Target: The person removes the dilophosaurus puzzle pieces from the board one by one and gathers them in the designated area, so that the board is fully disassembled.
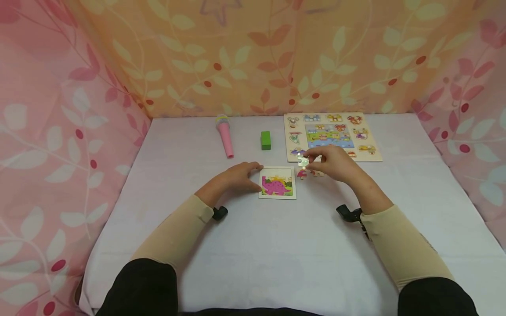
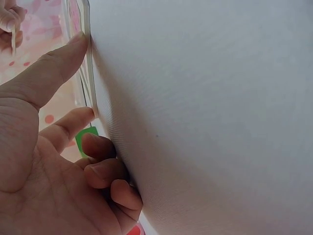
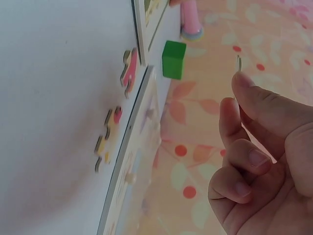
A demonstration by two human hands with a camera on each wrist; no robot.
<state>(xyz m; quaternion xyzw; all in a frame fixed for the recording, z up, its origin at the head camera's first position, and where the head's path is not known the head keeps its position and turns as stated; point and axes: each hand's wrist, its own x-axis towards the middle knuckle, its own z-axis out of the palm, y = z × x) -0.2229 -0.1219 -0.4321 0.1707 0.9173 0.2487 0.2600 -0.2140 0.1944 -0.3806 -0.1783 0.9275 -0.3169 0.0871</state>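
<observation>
A small square dinosaur puzzle (image 1: 277, 186) in a white frame lies flat on the table. My left hand (image 1: 240, 176) rests at its left side. In the left wrist view, the thumb (image 2: 68, 54) and index finger touch the frame's edge, while the other fingers bend loosely against the cloth. My right hand (image 1: 332, 164) pinches a jigsaw piece (image 1: 303, 160) between thumb and index finger, raised above the table; the right wrist view shows the piece (image 3: 239, 63) edge-on. Below that hand lie loose puzzle pieces (image 1: 301, 174), two of them visible in the right wrist view.
Behind my right hand lies a large wooden picture board (image 1: 292, 156). A green block (image 1: 266, 141) and a pink toy microphone (image 1: 225, 138) are toward the back of the white table (image 1: 253, 254). Patterned curtains (image 1: 237, 66) enclose the back and sides.
</observation>
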